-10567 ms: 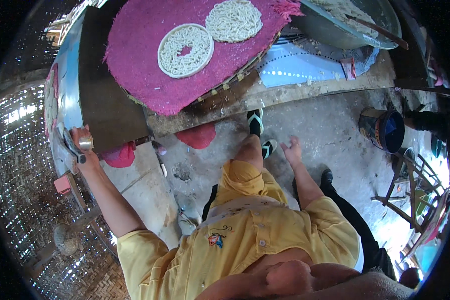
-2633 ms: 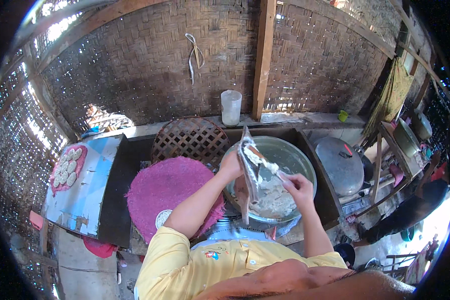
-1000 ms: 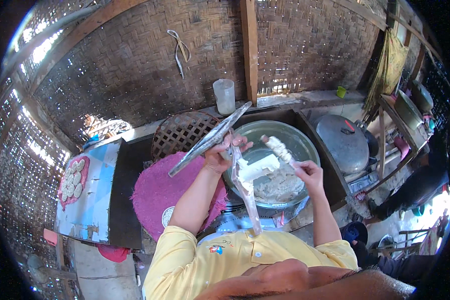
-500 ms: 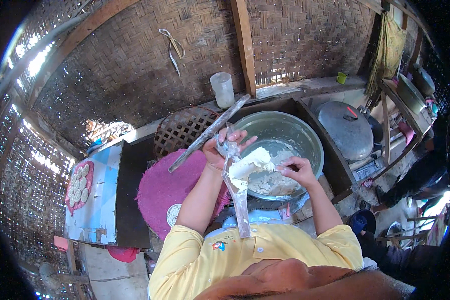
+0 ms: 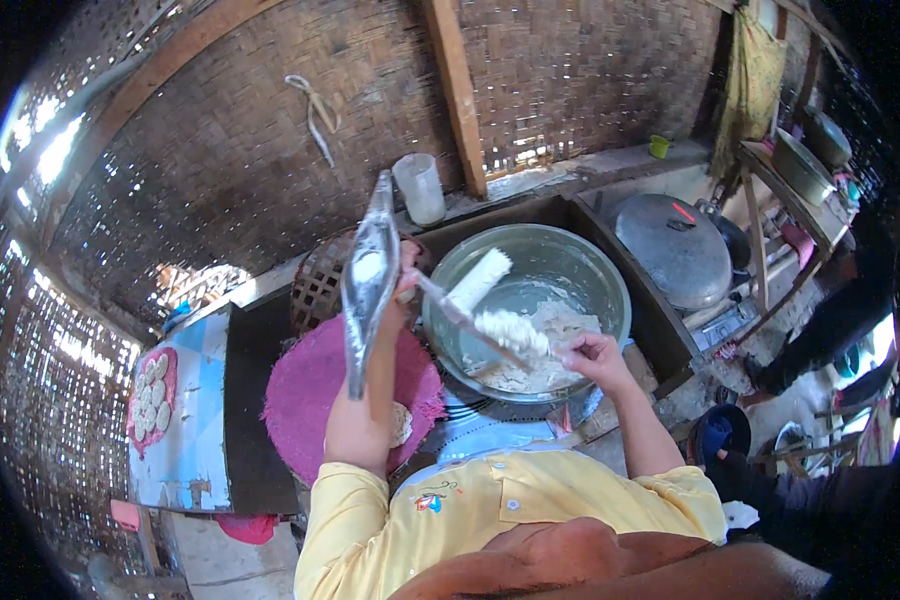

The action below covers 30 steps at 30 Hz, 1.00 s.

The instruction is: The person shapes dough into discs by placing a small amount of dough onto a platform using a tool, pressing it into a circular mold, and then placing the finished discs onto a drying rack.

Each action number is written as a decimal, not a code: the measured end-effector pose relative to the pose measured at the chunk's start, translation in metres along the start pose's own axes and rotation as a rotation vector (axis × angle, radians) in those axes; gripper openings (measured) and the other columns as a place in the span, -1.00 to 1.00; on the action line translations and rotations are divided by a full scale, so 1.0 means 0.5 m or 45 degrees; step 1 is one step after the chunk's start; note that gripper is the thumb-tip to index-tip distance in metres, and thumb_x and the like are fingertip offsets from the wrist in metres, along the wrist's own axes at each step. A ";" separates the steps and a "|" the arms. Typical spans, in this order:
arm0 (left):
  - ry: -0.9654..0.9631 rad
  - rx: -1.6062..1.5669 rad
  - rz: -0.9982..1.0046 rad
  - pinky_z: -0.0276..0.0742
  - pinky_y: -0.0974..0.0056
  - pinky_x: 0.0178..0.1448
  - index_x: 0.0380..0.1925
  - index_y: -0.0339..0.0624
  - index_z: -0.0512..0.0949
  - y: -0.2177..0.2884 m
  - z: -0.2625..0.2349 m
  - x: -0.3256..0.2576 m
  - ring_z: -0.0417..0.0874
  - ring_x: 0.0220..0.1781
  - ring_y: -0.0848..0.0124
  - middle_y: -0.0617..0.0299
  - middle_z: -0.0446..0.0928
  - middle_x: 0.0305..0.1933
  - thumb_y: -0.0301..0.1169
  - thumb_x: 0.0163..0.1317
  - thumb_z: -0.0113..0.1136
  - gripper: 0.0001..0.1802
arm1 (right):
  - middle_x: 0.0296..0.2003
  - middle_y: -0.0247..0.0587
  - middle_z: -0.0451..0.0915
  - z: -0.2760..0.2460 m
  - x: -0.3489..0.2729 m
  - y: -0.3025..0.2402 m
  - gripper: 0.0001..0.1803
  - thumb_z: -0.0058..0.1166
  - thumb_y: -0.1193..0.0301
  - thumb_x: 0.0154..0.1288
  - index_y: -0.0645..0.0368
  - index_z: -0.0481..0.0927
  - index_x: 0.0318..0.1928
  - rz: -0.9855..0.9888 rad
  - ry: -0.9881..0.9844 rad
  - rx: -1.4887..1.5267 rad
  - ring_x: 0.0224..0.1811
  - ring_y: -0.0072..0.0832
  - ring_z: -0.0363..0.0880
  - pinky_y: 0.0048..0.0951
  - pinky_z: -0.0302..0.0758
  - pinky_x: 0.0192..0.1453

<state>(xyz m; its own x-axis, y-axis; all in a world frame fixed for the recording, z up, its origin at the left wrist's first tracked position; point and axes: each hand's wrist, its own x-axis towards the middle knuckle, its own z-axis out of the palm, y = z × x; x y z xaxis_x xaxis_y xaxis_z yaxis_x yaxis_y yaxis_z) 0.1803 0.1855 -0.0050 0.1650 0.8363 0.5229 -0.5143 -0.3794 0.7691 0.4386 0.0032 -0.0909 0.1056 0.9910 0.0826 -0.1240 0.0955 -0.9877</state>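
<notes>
My left hand (image 5: 406, 278) grips a two-part wooden dough press above the basin's left side. One part, a long press bar with a wide middle (image 5: 368, 270), stands tilted and hides part of that hand. The other part, a slimmer bar with a dough-coated cylinder (image 5: 480, 280), slants down to the right. Lumpy white dough (image 5: 510, 331) clings along this second bar. At the dough's right end, my right hand (image 5: 595, 358) is closed, its fingertips pinching the dough. Below is a big metal basin (image 5: 620, 290) with loose pale dough (image 5: 560, 325) inside.
A pink cloth (image 5: 310, 400) covers a round surface at left, with a woven basket (image 5: 320, 285) behind. Flat round dough pieces (image 5: 151, 395) lie on the blue-white table (image 5: 195, 400). A plastic container (image 5: 420, 190) stands by the wall, a lidded pot (image 5: 670, 250) at right.
My left hand has turned the press: the wide bar swung more upright, and the cylinder part now points over the basin. The right hand stays by the dough, slightly lower.
</notes>
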 end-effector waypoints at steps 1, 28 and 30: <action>0.100 -0.037 -0.090 0.36 0.15 0.09 -0.33 -0.28 0.44 0.009 -0.007 0.000 0.49 -0.22 0.30 0.19 0.46 -0.33 -0.65 -0.30 0.19 -0.62 | -0.34 -0.25 0.59 -0.013 0.008 -0.004 -0.80 0.20 0.46 -0.04 0.25 0.54 -0.35 0.051 0.100 -0.076 -0.30 -0.49 0.54 -0.52 0.45 -0.18; 0.091 -0.558 0.241 -0.03 -0.04 0.35 -0.62 0.08 0.42 0.360 -0.194 -0.357 0.33 -0.29 0.41 0.32 0.22 -0.38 -0.29 -0.18 0.32 -0.78 | -0.55 -0.32 0.56 -0.021 -0.179 0.072 -0.80 0.15 0.34 0.01 0.18 0.58 -0.35 0.652 -0.008 -0.776 -0.50 -0.56 0.52 -0.53 0.45 -0.44; 0.224 -0.524 0.351 -0.03 0.03 0.34 -0.61 0.10 0.42 0.366 -0.209 -0.391 0.30 -0.27 0.44 0.32 0.21 -0.36 -0.33 -0.20 0.30 -0.80 | -0.52 -0.21 0.57 -0.038 -0.213 0.201 -0.72 0.15 0.24 -0.02 0.18 0.57 -0.37 0.704 0.326 -1.211 -0.44 -0.34 0.56 -0.36 0.47 -0.37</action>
<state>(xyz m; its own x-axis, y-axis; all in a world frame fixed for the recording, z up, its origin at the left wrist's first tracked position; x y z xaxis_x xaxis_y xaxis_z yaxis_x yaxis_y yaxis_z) -0.0339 -0.0060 -0.0046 -0.1490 0.7945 0.5887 -0.8128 -0.4375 0.3847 0.4336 -0.0948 -0.2016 0.4821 0.8161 -0.3188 0.5736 -0.5691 -0.5892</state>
